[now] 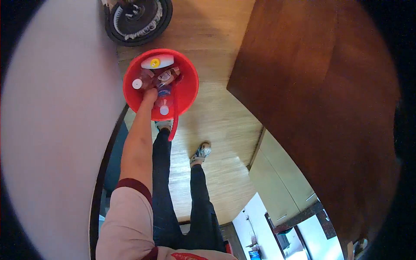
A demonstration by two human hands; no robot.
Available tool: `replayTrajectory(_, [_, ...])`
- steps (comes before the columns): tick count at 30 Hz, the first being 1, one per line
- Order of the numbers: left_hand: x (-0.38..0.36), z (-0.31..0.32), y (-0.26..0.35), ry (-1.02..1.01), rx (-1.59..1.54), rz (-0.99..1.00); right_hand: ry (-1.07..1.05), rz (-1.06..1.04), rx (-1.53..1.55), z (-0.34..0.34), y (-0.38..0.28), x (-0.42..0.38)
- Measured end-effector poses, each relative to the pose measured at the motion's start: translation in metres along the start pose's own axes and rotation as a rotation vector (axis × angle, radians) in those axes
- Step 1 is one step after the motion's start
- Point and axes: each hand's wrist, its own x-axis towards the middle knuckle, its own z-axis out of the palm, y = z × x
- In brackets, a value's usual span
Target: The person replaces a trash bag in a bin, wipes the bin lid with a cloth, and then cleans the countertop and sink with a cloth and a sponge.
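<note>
- Head view: the fingers of the left hand (pixel 150 95) are mostly hidden among the bottles inside a red bucket (pixel 189 93); whether anything is grasped cannot be told. The right hand is not shown.
- Just right of the fingers, a clear bottle with a blue label (pixel 164 92) is seen, its white cap pointed back toward the wearer; contact with the hand cannot be made out.
- Just beyond the fingers and to their left, a clear bottle with a plain white cap (pixel 137 83) is tilted, its lower part obscured.
- Beyond the fingers and slightly right, a labelled bottle with a brownish end (pixel 166 77) is partly overlapped; its label cannot be read.
- Farthest from the fingers within the bucket, a smooth, opaque white container (pixel 165 60) with a yellow cap is laid against the wall.
- The bucket is round and looks plastic; a curved red strip (pixel 175 117) is hung over its near rim, right of the fingers.
- Beyond the bucket, a dark round object (pixel 138 21) with pale fringe is cut off at the top.
- Pale, wood-grained floor (pixel 212 104) is spread beneath. Left of the fingers a pale, smooth surface (pixel 56 112) is seen; well to their right, a glossy brown wooden surface (pixel 307 73) and cream cabinets (pixel 277 173).
</note>
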Motion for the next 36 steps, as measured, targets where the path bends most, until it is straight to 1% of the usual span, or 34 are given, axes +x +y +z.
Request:
replayTrajectory(2, [0.023,0.022,-0.035,-0.022,-0.020,-0.016,0.000,0.004,0.015,0.015,-0.015,-0.002])
replayTrajectory(5, [0.021,0.035,-0.059,-0.077,-0.052,-0.095,0.007,-0.006,0.027,0.042,-0.021,-0.007])
replayTrajectory(8, [-0.058,-0.053,0.040,-0.061,-0.230,-0.266,0.018,-0.065,0.049,0.067,-0.022,-0.008])
replayTrajectory(9, [-0.094,-0.083,0.070,-0.110,-0.566,-0.381,0.031,-0.095,0.056,0.074,-0.020,-0.006])
replayTrajectory(11, [-0.148,-0.121,0.094,-0.139,-0.693,-0.329,0.061,-0.162,0.068,0.089,-0.009,0.006])
replayTrajectory(13, [-0.205,-0.150,0.113,-0.079,-0.680,-0.190,0.092,-0.241,0.075,0.100,-0.004,0.020])
replayTrajectory(15, [-0.262,-0.174,0.135,0.046,-0.758,-0.179,0.132,-0.330,0.082,0.107,-0.003,0.041])
replayTrajectory(16, [-0.301,-0.192,0.156,0.076,-0.731,-0.122,0.153,-0.379,0.092,0.109,0.001,0.055])
replayTrajectory(17, [-0.339,-0.206,0.175,0.105,-0.705,-0.060,0.134,-0.384,0.124,0.106,0.001,0.070])
replayTrajectory(19, [-0.405,-0.206,0.177,0.143,-0.700,0.070,0.173,-0.456,0.308,0.110,-0.002,0.116])
replayTrajectory(20, [-0.443,-0.209,0.185,0.107,-0.727,0.152,0.186,-0.487,0.412,0.118,-0.004,0.131])
replayTrajectory(21, [-0.482,-0.209,0.193,0.066,-0.753,0.240,0.245,-0.572,0.450,0.118,-0.016,0.129])
replayTrajectory(22, [-0.519,-0.207,0.200,0.019,-0.718,0.256,0.309,-0.656,0.492,0.109,-0.040,0.115])
replayTrajectory(24, [-0.586,-0.187,0.202,-0.054,-0.623,0.327,0.378,-0.855,0.649,0.111,-0.056,0.121])
replayTrajectory(25, [-0.623,-0.173,0.208,-0.102,-0.659,0.406,0.494,-0.982,0.651,0.108,-0.060,0.107])
replayTrajectory(26, [-0.649,-0.150,0.201,-0.165,-0.637,0.533,0.625,-1.083,0.669,0.108,-0.054,0.089])
replayTrajectory(28, [-0.722,-0.120,0.219,-0.292,-0.516,0.663,0.760,-1.163,0.810,0.117,-0.025,0.058])
replayTrajectory(30, [-0.802,-0.086,0.237,-0.624,-0.512,0.642,1.015,-1.158,0.800,0.129,0.029,0.030])
replayTrajectory(31, [-0.839,-0.070,0.242,-0.791,-0.479,0.607,1.067,-1.137,0.897,0.137,0.060,0.017])
replayTrajectory(32, [-0.869,-0.051,0.243,-0.940,-0.338,0.618,1.118,-1.115,0.983,0.145,0.092,0.007])
replayTrajectory(34, [-0.918,-0.013,0.243,-1.178,-0.059,0.626,1.305,-1.007,1.033,0.159,0.154,-0.002])
replayTrajectory(35, [-0.943,0.004,0.248,-1.274,0.036,0.707,1.392,-0.962,1.026,0.162,0.182,0.000])
replayTrajectory(36, [-0.977,0.014,0.256,-1.364,0.064,0.681,1.431,-0.912,1.044,0.167,0.215,-0.005])
